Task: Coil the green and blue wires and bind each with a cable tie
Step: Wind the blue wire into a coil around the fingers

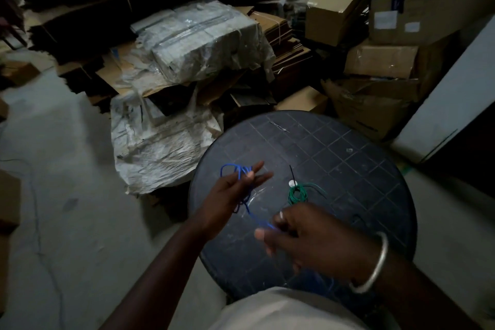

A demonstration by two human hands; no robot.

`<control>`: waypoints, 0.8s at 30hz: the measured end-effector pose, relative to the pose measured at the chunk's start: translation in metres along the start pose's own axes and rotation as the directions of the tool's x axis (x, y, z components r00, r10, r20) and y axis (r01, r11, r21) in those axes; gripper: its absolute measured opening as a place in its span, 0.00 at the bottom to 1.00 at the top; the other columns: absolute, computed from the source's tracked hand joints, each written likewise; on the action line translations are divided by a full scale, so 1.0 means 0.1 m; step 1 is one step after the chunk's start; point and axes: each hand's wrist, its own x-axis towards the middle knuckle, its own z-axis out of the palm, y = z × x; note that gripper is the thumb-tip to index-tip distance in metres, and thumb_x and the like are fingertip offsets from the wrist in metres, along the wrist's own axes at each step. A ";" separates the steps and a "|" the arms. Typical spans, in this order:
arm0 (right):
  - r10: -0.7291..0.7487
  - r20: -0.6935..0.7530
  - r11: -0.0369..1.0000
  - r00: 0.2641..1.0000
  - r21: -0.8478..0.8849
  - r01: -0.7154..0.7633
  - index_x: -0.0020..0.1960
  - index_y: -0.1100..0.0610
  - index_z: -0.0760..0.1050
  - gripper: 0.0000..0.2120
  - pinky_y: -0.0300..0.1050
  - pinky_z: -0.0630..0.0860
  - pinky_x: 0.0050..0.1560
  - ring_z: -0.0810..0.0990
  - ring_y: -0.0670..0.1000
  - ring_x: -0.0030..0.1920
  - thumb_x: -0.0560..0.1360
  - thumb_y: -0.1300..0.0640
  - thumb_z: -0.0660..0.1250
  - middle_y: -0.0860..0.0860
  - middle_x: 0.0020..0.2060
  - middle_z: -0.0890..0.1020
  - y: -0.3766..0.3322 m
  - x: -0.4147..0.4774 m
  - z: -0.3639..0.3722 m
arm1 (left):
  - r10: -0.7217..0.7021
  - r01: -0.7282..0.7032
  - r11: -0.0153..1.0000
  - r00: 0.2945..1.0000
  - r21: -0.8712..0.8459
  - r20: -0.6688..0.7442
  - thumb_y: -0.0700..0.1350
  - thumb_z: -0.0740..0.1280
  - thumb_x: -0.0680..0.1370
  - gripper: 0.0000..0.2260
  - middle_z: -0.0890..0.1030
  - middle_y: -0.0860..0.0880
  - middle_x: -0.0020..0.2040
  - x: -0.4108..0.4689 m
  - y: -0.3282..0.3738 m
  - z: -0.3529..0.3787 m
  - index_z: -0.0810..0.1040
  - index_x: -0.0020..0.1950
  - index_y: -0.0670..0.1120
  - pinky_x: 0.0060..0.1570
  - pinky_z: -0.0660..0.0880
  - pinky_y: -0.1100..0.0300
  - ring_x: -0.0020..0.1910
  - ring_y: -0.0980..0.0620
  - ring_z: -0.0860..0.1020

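A round dark table (348,169) with a grid pattern fills the lower right. On it lies the green wire (297,193), wound into a small coil with loose ends and a black cable tie (292,172) sticking up from it. My left hand (233,195) hovers over the table's left edge with the blue wire (235,169) looped round its outstretched fingers, the thumb pressing on it. A strand of blue wire runs down to my right hand (300,233), which pinches it between thumb and fingers. A metal bangle (375,265) sits on my right wrist.
Cardboard boxes (380,61) are stacked behind the table at the right. Plastic-wrapped bundles (203,40) and flattened cartons lie at the back centre. A white panel (455,88) leans at the right. Grey concrete floor (67,169) spreads to the left.
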 end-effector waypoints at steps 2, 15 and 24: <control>-0.019 -0.056 0.957 0.998 0.289 0.034 0.35 0.54 0.78 0.18 0.40 0.73 0.27 0.75 0.48 0.21 0.78 0.44 0.66 0.51 0.21 0.75 -0.07 0.01 -0.14 | -0.029 0.027 0.999 0.998 0.029 0.062 0.46 0.59 0.85 0.17 0.81 0.42 0.65 -0.05 -0.01 0.05 0.78 0.68 0.40 0.73 0.67 0.47 0.69 0.45 0.76; 0.202 -0.468 0.664 0.860 0.711 0.231 0.34 0.54 0.75 0.17 0.36 0.59 0.24 0.59 0.45 0.21 0.75 0.45 0.71 0.46 0.20 0.63 0.47 0.73 -0.34 | 0.061 0.292 0.815 0.816 -0.500 0.575 0.46 0.54 0.85 0.21 0.59 0.49 0.24 -0.35 0.29 0.25 0.70 0.72 0.33 0.29 0.76 0.60 0.20 0.55 0.53; 0.228 -0.255 0.900 0.940 0.424 -0.104 0.38 0.57 0.76 0.19 0.34 0.63 0.20 0.67 0.44 0.18 0.84 0.57 0.56 0.51 0.23 0.72 0.75 0.71 0.34 | 0.110 -0.001 0.814 0.982 -0.581 0.152 0.46 0.50 0.86 0.22 0.68 0.43 0.78 -0.02 0.26 0.21 0.63 0.79 0.42 0.70 0.70 0.42 0.74 0.38 0.69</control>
